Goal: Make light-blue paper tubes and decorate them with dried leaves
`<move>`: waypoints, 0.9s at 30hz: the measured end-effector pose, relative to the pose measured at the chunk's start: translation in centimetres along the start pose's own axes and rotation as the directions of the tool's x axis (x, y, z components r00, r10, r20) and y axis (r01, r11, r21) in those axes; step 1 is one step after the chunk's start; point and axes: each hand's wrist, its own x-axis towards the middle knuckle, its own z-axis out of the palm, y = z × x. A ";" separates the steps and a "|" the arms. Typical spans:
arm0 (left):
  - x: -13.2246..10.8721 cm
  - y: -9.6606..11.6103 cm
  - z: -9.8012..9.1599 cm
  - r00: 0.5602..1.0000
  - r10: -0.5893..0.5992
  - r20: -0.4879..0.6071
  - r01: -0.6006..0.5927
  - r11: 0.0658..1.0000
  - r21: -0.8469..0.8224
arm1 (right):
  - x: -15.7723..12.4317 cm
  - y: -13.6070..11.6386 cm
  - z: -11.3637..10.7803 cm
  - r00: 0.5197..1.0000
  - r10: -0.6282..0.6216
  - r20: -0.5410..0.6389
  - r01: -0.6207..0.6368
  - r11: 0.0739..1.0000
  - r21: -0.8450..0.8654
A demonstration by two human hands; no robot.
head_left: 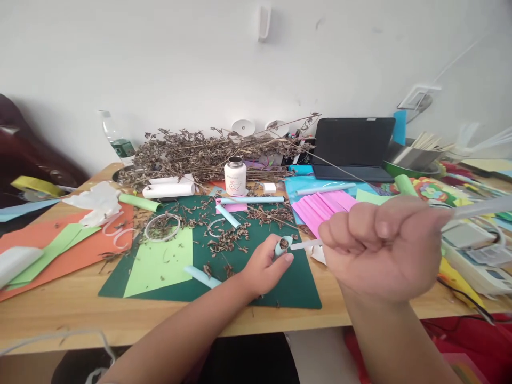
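Observation:
My left hand [262,269] is wrapped around a short light-blue paper tube [278,249], its open mouth facing right. Dried brown leaf bits [284,244] show inside that mouth. My right hand [380,248] is a closed fist around a long translucent white stick [482,208]. One end of the stick is at the tube's mouth; the other runs out past the right edge. Whether the tip is inside the tube I cannot tell. Below both hands lies a green cutting mat [256,253] strewn with crumbled dried leaves [228,242].
Several blue tubes [252,200] and a light-green sheet [164,266] lie on the mat. Behind are a white bottle [236,178], a heap of dried plants [192,152] and a dark laptop [354,144]. Pink pleated paper [320,208] sits right; orange paper [92,253] left.

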 end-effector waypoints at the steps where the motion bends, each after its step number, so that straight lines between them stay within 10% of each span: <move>1: -0.1 -0.1 0.0 0.999 0.029 0.016 -0.029 1.000 0.005 | 0.2 0.0 0.2 1.000 -0.004 -0.003 0.004 1.000 -0.017; 27: -0.6 -0.1 -1.5 0.969 0.090 0.230 -0.117 0.988 0.106 | 1.1 2.8 1.7 0.989 0.010 0.147 -0.002 0.999 -0.053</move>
